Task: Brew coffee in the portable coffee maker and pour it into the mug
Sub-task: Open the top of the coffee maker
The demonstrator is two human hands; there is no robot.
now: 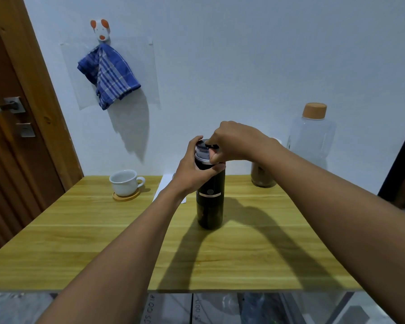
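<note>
Standing upright near the middle of the worktop (98,244), the coffee maker (210,203) is a tall black cylinder with a pale bar on its front, a silver band near the top and a dark cap (202,145) above that. Both hands are on it. The left hand (193,173) comes in from 7 o'clock and grips the upper body just under the silver band, with the thumb laid across the near side and the fingers curled round the far side. The right hand (235,142) reaches in from 4 o'clock and sits over the top, its fingers bent down and pinching the cap. How far the cap is seated cannot be told, since the fingers cover part of it.

At 10 o'clock from the maker, well apart from it, a white mug (124,182) stands on a round wooden coaster (126,196), handle pointing to 3 o'clock. A white paper (164,184) lies flat between mug and maker, partly hidden by the left wrist. At 2 o'clock a jar (263,177) with brown contents stands by the wall (220,66), partly behind the right forearm. Just beyond it, a clear bottle (312,139) with an orange lid stands upright.

On the wall at 11 o'clock a blue striped towel (110,76) hangs from a dog-shaped hook (100,29). A wooden door (12,148) with a metal handle (4,106) fills the 9 o'clock side.
</note>
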